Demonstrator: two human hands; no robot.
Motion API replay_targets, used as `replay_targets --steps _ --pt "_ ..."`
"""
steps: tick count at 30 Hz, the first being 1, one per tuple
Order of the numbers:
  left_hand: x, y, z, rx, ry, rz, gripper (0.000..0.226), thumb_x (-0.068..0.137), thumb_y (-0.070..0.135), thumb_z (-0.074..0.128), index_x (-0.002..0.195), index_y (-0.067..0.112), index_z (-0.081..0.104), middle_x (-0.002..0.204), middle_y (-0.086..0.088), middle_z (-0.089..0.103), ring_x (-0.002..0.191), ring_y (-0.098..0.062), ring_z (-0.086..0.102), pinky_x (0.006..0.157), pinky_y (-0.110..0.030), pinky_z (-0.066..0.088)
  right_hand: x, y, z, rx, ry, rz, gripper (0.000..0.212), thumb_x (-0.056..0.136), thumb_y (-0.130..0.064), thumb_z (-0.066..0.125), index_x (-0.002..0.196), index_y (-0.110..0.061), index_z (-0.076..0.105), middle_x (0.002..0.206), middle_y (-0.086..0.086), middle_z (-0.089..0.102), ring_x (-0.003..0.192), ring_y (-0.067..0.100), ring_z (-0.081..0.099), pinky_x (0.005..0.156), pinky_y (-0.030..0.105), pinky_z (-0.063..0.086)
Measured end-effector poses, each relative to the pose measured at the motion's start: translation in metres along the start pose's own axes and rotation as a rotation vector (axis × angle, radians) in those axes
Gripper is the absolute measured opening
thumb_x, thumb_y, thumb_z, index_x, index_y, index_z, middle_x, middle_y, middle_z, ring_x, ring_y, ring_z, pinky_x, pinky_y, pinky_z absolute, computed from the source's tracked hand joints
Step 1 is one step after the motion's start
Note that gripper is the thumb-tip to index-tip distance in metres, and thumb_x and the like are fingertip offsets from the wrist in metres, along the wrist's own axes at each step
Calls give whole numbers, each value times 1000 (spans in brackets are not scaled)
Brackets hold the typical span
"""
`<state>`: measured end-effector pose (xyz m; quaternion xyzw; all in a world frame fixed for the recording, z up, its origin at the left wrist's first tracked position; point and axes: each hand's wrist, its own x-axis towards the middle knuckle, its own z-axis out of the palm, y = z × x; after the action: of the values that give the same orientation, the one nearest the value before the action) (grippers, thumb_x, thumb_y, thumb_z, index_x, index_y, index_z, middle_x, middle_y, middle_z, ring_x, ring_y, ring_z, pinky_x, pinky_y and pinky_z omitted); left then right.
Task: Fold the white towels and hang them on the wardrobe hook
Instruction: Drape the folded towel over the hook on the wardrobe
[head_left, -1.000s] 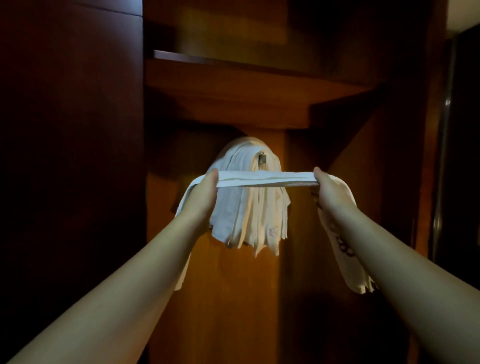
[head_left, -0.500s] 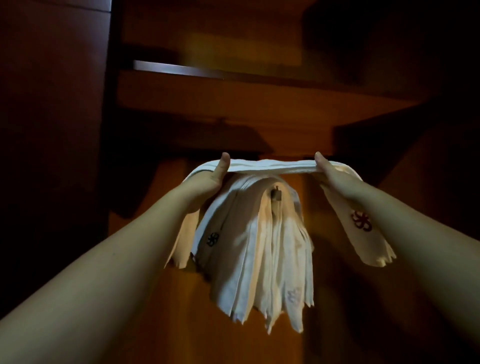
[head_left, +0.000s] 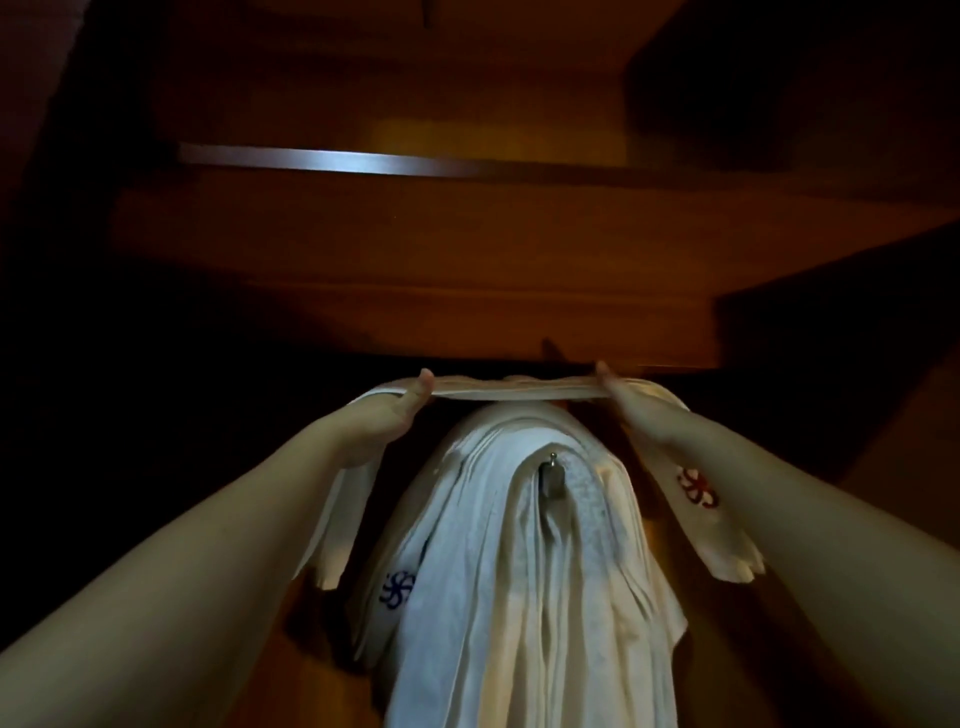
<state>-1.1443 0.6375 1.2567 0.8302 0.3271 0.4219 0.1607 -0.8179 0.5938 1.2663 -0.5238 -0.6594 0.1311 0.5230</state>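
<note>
Head view: both hands, left hand (head_left: 395, 410) and right hand (head_left: 631, 402), pinch a folded towel (head_left: 514, 391) at 12 o'clock above the full hook (head_left: 550, 475); it might slide off that fat towel pile (head_left: 519, 597).

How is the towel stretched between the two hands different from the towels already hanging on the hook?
The held towel is stretched flat and level between the left hand and right hand, its ends drooping outside them; the hanging towels drape steeply over the hook. The held one is single; the hanging ones are a layered bunch. Its flower emblem is red; the one showing on the bunch is blue. All are white.
</note>
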Motion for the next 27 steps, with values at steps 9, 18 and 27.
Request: replay_targets --steps 9,18,27 --pt "8 -14 7 -93 131 -194 78 88 80 33 144 28 46 145 14 40 137 -5 31 115 -24 18 13 -4 21 -32 -29 14 66 98 -68 32 144 -25 52 140 5 56 129 25 52 92 30 37" --pt "23 -20 45 -210 284 -199 54 101 61 29 134 27 55 127 7 52 135 -19 46 101 -27 36 27 25 21 252 24 61 99 70 -89 27 139 -25 55 134 13 60 124 31 56 114 48 37" --pt "28 -36 62 -691 378 -423 70 102 61 28 152 13 37 150 -12 46 137 -28 45 107 -35 38 41 45 40 235 170 78 54 101 -62 38 117 -17 64 102 7 67 94 23 63 88 33 45"
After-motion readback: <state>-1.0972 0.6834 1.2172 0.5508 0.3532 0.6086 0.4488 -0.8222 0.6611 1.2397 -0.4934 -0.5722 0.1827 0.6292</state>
